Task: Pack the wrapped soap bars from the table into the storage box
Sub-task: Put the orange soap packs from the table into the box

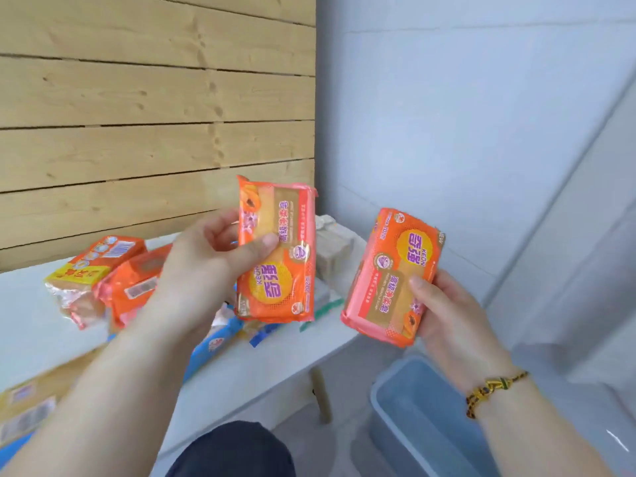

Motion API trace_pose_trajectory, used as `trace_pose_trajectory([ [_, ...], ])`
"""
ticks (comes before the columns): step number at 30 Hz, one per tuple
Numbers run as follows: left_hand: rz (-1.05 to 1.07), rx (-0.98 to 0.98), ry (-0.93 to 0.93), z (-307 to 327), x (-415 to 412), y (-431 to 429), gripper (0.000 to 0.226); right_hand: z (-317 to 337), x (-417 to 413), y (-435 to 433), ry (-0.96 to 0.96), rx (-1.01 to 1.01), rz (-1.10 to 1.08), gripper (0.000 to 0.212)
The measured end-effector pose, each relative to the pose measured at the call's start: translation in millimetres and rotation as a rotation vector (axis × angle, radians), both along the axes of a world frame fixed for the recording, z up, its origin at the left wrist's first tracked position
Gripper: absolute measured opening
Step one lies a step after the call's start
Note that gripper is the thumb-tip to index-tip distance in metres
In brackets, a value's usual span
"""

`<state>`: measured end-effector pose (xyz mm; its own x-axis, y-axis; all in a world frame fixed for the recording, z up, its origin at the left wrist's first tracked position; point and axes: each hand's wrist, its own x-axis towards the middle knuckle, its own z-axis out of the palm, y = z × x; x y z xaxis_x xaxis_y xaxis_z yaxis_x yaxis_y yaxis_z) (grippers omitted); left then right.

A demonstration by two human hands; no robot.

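Note:
My left hand (203, 266) holds an orange wrapped soap bar (278, 270) upright above the white table (268, 366), thumb across its front. To the right, past the table's edge, my right hand (451, 315) grips a second orange wrapped soap bar (392, 270), tilted. Below that hand the grey-blue storage box (423, 418) stands on the floor, its inside partly hidden by my right forearm. Two more orange soap packs (113, 273) lie on the table at the left.
Blue wrapped packs (213, 349) and green and blue strips (320, 313) lie on the table under my left arm. A pale block (332, 249) sits at the table's far corner. Yellow packaging (31, 397) is at the lower left. A wooden plank wall stands behind.

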<state>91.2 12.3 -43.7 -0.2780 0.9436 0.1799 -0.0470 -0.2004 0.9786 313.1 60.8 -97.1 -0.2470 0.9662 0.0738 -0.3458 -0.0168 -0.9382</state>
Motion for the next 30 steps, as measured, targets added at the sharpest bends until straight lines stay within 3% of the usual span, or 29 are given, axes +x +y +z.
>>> trace_pose_trajectory([
  [3,-0.142,-0.058,0.056,-21.4,59.4,21.8,0.03,-14.3,65.9,-0.2,-0.142,-0.055,-0.18,0.077],
  [6,-0.252,-0.153,0.141,-64.6,128.6,56.2,0.033,-51.8,135.7,9.6,-0.217,-0.197,-0.304,0.012],
  [12,-0.345,-0.427,0.271,-165.0,189.7,108.8,0.029,-147.1,183.4,33.0,-0.545,-0.452,-0.329,0.022],
  [18,-0.193,-0.686,0.147,-272.1,192.8,144.5,0.05,-260.6,166.3,54.9,-0.72,-0.706,-0.139,0.01],
  [19,-0.178,-0.704,0.118,-284.9,191.4,151.6,0.05,-279.3,159.2,60.3,-0.74,-0.75,-0.123,0.017],
  [24,-0.158,-0.787,-0.015,-324.9,179.9,172.5,0.045,-345.8,127.3,88.8,-0.696,-0.909,-0.187,0.035],
  [28,-0.177,-0.84,-0.125,-335.9,176.9,182.4,0.022,-379.7,109.0,97.4,-0.621,-1.014,-0.195,0.036],
  [30,-0.202,-0.835,-0.15,-341.3,176.2,185.6,0.024,-391.5,100.9,98.6,-0.61,-1.049,-0.199,0.043],
])
